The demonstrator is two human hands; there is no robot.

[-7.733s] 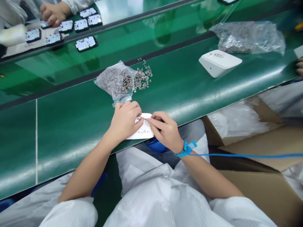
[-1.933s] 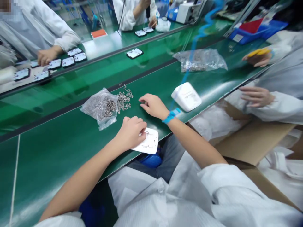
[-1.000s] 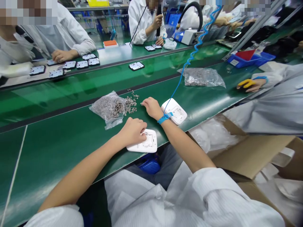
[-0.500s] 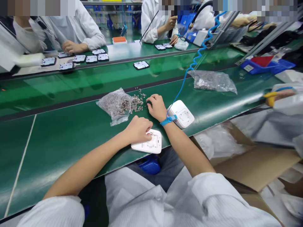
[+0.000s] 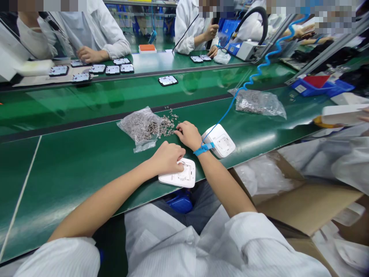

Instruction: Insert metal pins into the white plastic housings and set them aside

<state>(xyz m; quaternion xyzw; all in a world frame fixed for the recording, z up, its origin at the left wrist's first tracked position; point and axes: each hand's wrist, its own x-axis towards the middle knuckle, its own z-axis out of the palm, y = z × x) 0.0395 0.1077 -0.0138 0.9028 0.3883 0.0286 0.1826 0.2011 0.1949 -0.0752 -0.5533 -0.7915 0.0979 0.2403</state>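
My left hand (image 5: 169, 158) rests on a white plastic housing (image 5: 188, 177) near the table's front edge, its fingers curled over the recessed middle; whatever they pinch is hidden. My right hand (image 5: 188, 134), with a blue strap (image 5: 204, 149) on its wrist, is at the right edge of a pile of small metal parts (image 5: 166, 126). Its thumb and forefinger are close together, and anything between them is too small to make out. The parts spill from a clear plastic bag (image 5: 140, 125). Right of my right wrist stands a second white housing (image 5: 223, 143).
A blue coiled cord (image 5: 256, 75) runs from the wrist strap to the upper right. Another bag of parts (image 5: 259, 103) lies farther right. Behind, a green belt (image 5: 115, 94) carries a black-framed part (image 5: 168, 80). People in white work across it. An open carton (image 5: 305, 204) stands at lower right.
My right hand has shifted slightly down and left beside the metal parts, its fingers drawn closer together. The black-framed part has moved left on the belt. At the right, a person's hand has moved with a white piece.
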